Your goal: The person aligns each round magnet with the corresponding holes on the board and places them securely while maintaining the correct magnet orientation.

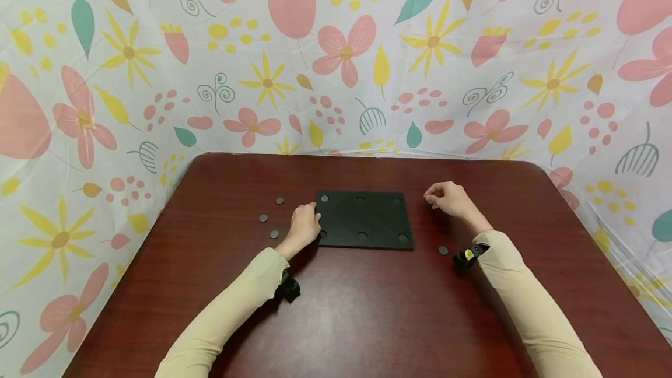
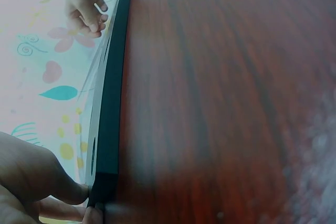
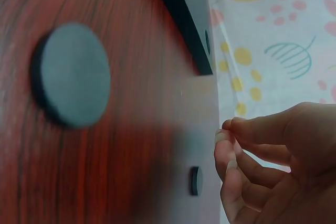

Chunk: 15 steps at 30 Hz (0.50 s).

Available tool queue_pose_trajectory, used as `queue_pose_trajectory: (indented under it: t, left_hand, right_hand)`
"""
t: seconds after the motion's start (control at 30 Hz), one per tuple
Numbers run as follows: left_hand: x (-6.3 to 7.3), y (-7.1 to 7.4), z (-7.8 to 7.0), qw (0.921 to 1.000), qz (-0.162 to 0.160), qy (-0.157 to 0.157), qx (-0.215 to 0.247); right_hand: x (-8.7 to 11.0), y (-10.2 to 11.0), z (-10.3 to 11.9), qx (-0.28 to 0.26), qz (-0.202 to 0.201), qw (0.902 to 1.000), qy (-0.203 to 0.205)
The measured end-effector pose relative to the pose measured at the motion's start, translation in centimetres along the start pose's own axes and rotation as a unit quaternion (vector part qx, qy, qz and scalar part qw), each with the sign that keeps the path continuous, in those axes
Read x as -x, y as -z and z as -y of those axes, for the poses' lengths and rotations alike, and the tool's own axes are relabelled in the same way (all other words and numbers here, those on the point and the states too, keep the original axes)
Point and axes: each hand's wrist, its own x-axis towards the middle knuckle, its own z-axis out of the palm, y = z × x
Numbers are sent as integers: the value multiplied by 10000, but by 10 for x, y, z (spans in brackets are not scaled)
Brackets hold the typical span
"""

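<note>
A black board with round recesses lies on the table; a grey disc sits in its far left recess. My left hand grips the board's left edge, with thumb and fingers at the corner in the left wrist view. To the right of the board, my right hand hovers low with loosely curled fingers, thumb tip against the forefinger, nothing visible between them. Below those fingertips, the right wrist view shows a small dark disc on the table. Another disc lies nearer, by the right wrist.
Three loose discs, one of them a grey disc, lie left of the left hand. The brown wooden table ends at a flower-patterned cloth behind. A black wrist camera hangs under the right sleeve.
</note>
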Motion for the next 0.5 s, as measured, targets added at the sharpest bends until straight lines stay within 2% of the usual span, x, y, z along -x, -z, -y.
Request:
queue_pose_trajectory:
  t: [0.17,0.5]
  left_hand:
    - [1,0,-1,10000,-3,41,20]
    - [1,-2,0,10000,-38,-19,10]
  right_hand:
    - [4,6,-9,62,36,9999,-94]
    - [9,11,-29,138,-136,9997,-164]
